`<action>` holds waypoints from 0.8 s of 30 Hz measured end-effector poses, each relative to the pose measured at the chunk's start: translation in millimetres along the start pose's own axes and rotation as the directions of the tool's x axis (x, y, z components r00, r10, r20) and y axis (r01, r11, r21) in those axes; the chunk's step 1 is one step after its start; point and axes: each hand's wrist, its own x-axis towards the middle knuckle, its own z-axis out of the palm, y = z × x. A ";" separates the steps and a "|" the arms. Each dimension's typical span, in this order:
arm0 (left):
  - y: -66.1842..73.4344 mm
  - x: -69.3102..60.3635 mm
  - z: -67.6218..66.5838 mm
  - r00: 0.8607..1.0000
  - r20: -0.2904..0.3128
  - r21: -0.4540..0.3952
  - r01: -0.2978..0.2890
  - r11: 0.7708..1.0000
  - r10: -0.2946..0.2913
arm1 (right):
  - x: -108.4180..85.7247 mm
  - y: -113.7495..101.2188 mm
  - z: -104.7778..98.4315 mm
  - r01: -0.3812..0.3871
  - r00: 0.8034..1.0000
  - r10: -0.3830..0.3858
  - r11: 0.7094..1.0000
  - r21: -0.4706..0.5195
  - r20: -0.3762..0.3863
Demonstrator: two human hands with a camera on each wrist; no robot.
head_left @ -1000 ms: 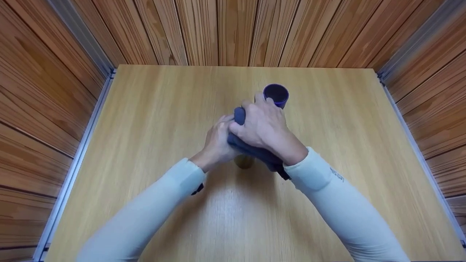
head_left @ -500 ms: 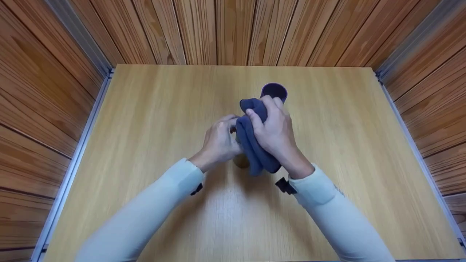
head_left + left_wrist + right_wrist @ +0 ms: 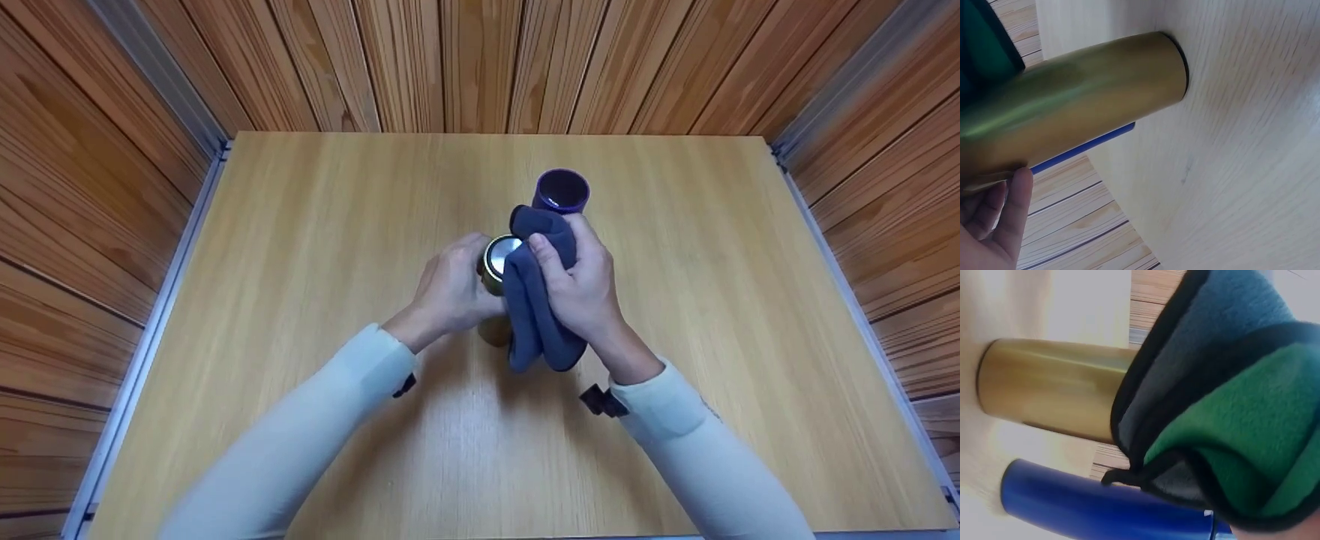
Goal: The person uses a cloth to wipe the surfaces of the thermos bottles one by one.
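In the head view my left hand grips an upright gold flask around its upper part; its round, shiny silver top faces up. Fingertips touch the gold wall in the left wrist view, and the flask's base stands on the table. My right hand holds a folded cloth, dark grey-blue with black edging, thumb on top. The right wrist view shows the cloth's green side. The cloth lies against or just in front of the flask's right side; whether it touches is unclear.
A blue tumbler with a dark top and purple rim stands behind my right hand, close to the cloth. The wooden table is bounded by plank walls at the back and sides.
My right hand has drawn the cloth off the flask's top, to the right and slightly toward me, baring the silver top. My left hand stays around the flask.
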 end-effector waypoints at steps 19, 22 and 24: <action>-12.8 -10.0 -20.0 0.983 -0.183 -0.279 -0.053 0.959 0.001 | -2.9 16.5 -10.2 -0.096 0.986 0.113 0.986 -0.136 0.121; -14.6 -10.9 -23.9 0.975 -0.220 -0.342 -0.078 0.936 0.001 | -3.5 19.0 -10.8 -0.078 0.987 0.102 0.980 -0.182 0.127; -16.6 -11.9 -26.4 0.969 -0.246 -0.394 -0.101 0.914 0.001 | -3.8 21.8 -11.4 -0.068 0.987 0.096 0.976 -0.206 0.131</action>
